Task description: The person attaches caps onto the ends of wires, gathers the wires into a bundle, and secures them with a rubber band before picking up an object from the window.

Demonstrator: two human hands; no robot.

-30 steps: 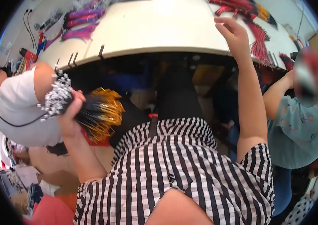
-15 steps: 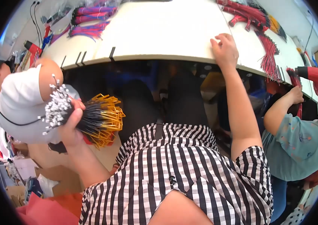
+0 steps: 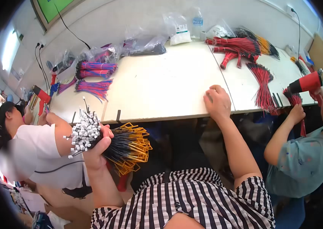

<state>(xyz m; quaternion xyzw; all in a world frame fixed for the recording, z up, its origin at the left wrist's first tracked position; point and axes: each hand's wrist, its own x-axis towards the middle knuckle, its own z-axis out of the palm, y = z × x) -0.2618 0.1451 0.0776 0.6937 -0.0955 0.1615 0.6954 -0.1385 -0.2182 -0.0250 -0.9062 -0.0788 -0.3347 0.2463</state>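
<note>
A thick bundle of black wires [image 3: 117, 147] is gripped in my left hand [image 3: 99, 147], held up in front of the table's near edge. White connectors [image 3: 85, 131] crowd one end of the bundle on the left. Bent yellow-orange ends [image 3: 138, 147] fan out on the other side. My right hand [image 3: 218, 102] rests on the white table [image 3: 161, 84] near its front edge, fingers curled in loosely, with nothing visible in them.
Purple-and-blue wire bundles [image 3: 96, 70] lie at the table's left; red-and-black bundles [image 3: 241, 45] lie at the right. On the right, a co-worker in a teal shirt [image 3: 302, 160] sits by a red heat gun [image 3: 305, 82]. Another person in a white shirt [image 3: 39, 145] is at left.
The view has tilted up, showing more table and the wall behind. My left hand and the wire bundle sit farther right in view. My right hand stays at the table edge.
</note>
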